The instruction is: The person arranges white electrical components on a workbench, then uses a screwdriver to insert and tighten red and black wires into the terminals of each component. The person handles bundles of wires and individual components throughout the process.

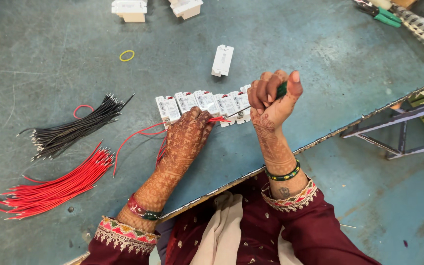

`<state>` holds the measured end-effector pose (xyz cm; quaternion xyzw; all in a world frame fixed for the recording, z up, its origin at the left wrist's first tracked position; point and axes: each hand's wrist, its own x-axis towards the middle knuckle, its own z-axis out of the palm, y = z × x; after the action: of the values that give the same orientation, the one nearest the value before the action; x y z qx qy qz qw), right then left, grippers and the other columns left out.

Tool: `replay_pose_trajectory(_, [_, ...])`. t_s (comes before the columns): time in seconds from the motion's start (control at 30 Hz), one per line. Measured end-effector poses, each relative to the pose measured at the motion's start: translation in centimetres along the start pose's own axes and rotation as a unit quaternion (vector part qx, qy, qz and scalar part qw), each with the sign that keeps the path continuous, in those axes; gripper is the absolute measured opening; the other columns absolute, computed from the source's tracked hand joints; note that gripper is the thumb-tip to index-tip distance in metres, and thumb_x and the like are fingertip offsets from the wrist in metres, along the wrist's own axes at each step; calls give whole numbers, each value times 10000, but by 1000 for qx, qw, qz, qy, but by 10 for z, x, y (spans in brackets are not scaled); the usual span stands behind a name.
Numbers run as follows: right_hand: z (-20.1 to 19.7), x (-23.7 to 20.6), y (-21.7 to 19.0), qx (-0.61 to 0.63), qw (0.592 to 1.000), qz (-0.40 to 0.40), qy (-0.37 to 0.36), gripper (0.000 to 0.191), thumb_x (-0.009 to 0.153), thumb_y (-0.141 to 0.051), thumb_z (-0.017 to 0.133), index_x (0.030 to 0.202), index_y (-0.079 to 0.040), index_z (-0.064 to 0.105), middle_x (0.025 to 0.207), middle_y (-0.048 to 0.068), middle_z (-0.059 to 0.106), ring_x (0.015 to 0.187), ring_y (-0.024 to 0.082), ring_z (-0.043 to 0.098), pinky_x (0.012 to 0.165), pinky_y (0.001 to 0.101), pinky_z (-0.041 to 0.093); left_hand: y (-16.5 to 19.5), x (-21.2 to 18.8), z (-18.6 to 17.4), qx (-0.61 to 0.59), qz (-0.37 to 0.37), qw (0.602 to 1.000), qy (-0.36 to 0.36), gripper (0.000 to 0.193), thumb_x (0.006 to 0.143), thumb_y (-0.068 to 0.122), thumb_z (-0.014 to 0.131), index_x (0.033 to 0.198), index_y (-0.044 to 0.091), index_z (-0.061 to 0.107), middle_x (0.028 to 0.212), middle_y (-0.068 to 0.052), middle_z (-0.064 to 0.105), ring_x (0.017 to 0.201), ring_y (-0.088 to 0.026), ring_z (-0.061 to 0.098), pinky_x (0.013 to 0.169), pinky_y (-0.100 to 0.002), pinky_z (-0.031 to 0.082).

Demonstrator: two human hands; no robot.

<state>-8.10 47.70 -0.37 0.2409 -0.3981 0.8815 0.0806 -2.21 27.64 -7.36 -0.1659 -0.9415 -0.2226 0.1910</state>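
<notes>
Head view: left hand point(186, 133) pinches red wire point(133, 137) at white blocks point(202, 104); right hand point(271, 100), three o'clock, fists green screwdriver point(281, 90).

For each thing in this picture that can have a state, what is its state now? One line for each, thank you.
left hand: pressed down on red wires by the row of white modules
right hand: closed around a green-handled screwdriver
row of white modules: lined up side by side
single white module: lying apart
red wire bundle: loose, fanned out
black wire bundle: loose, fanned out
</notes>
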Motion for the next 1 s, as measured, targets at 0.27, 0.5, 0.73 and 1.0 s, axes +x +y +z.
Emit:
replay_pose_trajectory(0.27, [-13,11,14,-6,1000,10,-20,649,1102,-578,430,666,-111,318,520,10,277,351,98,205,361,275,192,-9,4,16,-22,-7,1000,-5,341,894,272,721,1154,56,678,1114,-115,644,1015,-294,659,789,-452,547])
replay_pose_trajectory(0.5, [-16,23,19,-15,999,44,-28,696,1100,-593,445,640,-88,311,536,20,279,351,94,194,353,270,183,-7,20,24,-58,-21,998,14,315,859,263,750,1087,62,665,1073,-118,628,967,-301,653,759,-461,537])
replay_pose_trajectory(0.73, [-34,29,21,-16,996,69,-55,698,1101,-599,463,647,-94,303,535,25,280,347,95,196,352,266,174,2,32,41,-77,-37,996,-9,291,865,263,755,1066,73,666,1024,-115,623,926,-310,669,734,-467,539])
replay_pose_trajectory(1.0, [-10,8,19,-45,998,26,-46,710,1097,-583,507,623,-94,304,558,32,265,417,96,182,388,268,155,21,17,9,-86,-54,995,-16,272,934,318,716,1094,101,681,1038,-99,644,928,-318,694,774,-461,556])
